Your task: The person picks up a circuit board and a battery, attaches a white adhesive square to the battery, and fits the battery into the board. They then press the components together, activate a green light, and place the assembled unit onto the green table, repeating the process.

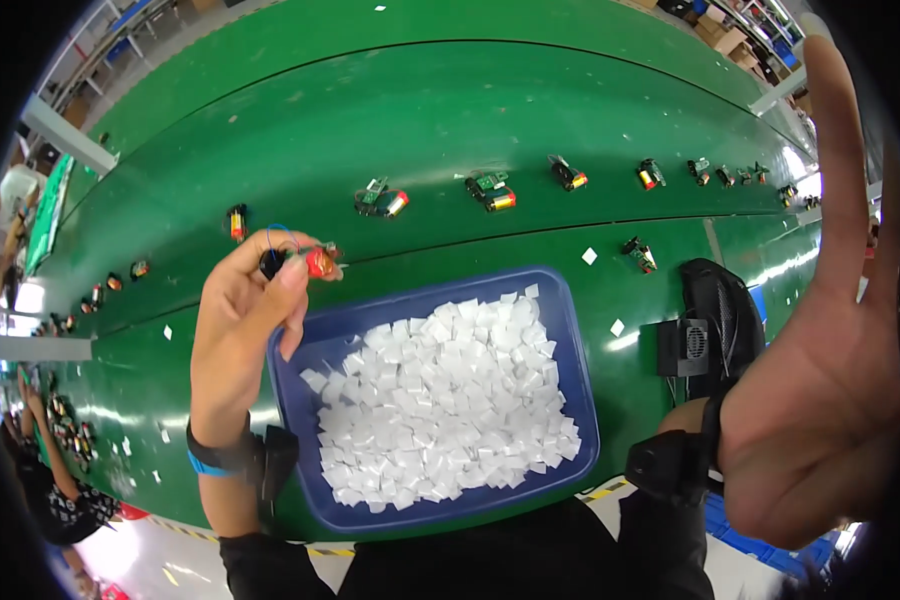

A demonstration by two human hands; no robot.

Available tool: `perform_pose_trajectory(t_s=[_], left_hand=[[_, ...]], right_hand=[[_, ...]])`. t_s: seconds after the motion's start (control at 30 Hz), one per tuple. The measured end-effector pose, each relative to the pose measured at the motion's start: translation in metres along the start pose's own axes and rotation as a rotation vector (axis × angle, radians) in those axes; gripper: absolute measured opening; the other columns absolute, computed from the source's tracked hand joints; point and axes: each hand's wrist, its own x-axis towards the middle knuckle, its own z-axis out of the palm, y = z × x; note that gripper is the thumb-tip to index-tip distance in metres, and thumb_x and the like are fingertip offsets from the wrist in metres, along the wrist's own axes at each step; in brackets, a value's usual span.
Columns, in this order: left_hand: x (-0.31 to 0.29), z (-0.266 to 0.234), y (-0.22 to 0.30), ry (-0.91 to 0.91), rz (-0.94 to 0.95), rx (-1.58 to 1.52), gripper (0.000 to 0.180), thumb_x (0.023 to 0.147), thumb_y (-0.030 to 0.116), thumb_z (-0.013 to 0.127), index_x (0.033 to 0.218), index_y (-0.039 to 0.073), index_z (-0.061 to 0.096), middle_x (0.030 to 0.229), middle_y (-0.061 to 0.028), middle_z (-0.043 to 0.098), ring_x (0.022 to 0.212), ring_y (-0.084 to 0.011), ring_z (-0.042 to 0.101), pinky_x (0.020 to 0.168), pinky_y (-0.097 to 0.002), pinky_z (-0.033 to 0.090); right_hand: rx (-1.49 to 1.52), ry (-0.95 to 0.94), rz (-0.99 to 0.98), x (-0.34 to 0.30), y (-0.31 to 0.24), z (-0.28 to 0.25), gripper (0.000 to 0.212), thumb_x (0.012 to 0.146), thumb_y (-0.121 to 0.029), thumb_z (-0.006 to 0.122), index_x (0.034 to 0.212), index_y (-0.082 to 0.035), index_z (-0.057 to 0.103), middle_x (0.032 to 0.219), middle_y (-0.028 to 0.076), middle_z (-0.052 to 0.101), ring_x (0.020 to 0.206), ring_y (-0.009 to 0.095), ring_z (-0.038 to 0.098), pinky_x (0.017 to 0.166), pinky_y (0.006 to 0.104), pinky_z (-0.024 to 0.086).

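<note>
My left hand [240, 310] is closed in a pinch above the left rim of a blue tub. Between its fingers is a small battery-and-circuit assembly [320, 262] with a red part and thin blue wire; the fingers cover much of it. The blue tub [582, 400] holds a heap of small white square pieces [440, 400]. Large and near at the right edge, my right hand [810, 410] is raised, palm in view, with one finger stretched upward. A small white bit [862, 290] shows by its fingers; whether it is held or stuck there I cannot tell.
Similar assemblies with red-yellow batteries and green boards [492, 190] lie in a row along the green table [420, 110]. One more assembly [640, 255] lies right of the tub, near a black mesh bag [720, 310]. At the far left, another person [65, 500] works.
</note>
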Motion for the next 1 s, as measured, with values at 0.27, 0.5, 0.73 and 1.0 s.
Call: perform_pose_trajectory(t_s=[0.27, 0.5, 0.73, 1.0], left_hand=[[-0.013, 0.003, -0.004, 0.02, -0.04, 0.018, 0.035, 0.102, 0.025, 0.06, 0.12, -0.005, 0.057, 0.098, -0.0123, 0.067, 0.056, -0.0058, 0.044, 0.046, -0.021, 0.035], [-0.013, 0.003, -0.006, 0.075, -0.02, -0.027, 0.029, 0.1, 0.022, 0.064, 0.117, -0.002, 0.062, 0.088, -0.0065, 0.067, 0.057, -0.0047, 0.045, 0.046, -0.0211, 0.034], [-0.003, -0.006, -0.007, 0.064, 0.018, 0.025, 0.032, 0.101, 0.024, 0.062, 0.118, -0.003, 0.062, 0.101, -0.0091, 0.07, 0.059, -0.0037, 0.045, 0.047, -0.0201, 0.035], [0.03, -0.048, -0.025, 0.041, -0.062, 0.272, 0.035, 0.098, 0.031, 0.067, 0.114, 0.0, 0.066, 0.094, -0.0054, 0.072, 0.06, -0.0032, 0.045, 0.048, -0.021, 0.036]], right_hand=[[0.055, 0.115, 0.018, 0.002, -0.006, 0.001, 0.031, 0.095, -0.018, 0.062, 0.122, -0.003, 0.065, 0.129, 0.024, 0.061, 0.118, 0.038, 0.061, 0.088, 0.0536, 0.056], [0.113, 0.127, 0.085, 0.016, -0.004, 0.029, 0.031, 0.096, -0.018, 0.061, 0.123, -0.003, 0.065, 0.129, 0.024, 0.061, 0.118, 0.038, 0.06, 0.089, 0.054, 0.056], [0.138, 0.129, 0.149, 0.024, -0.006, 0.036, 0.032, 0.096, -0.019, 0.06, 0.123, -0.003, 0.064, 0.129, 0.025, 0.061, 0.119, 0.038, 0.06, 0.089, 0.0544, 0.056], [0.198, 0.204, 0.186, 0.034, -0.004, 0.05, 0.032, 0.097, -0.02, 0.059, 0.124, -0.003, 0.064, 0.129, 0.025, 0.061, 0.119, 0.038, 0.06, 0.09, 0.0549, 0.056]])
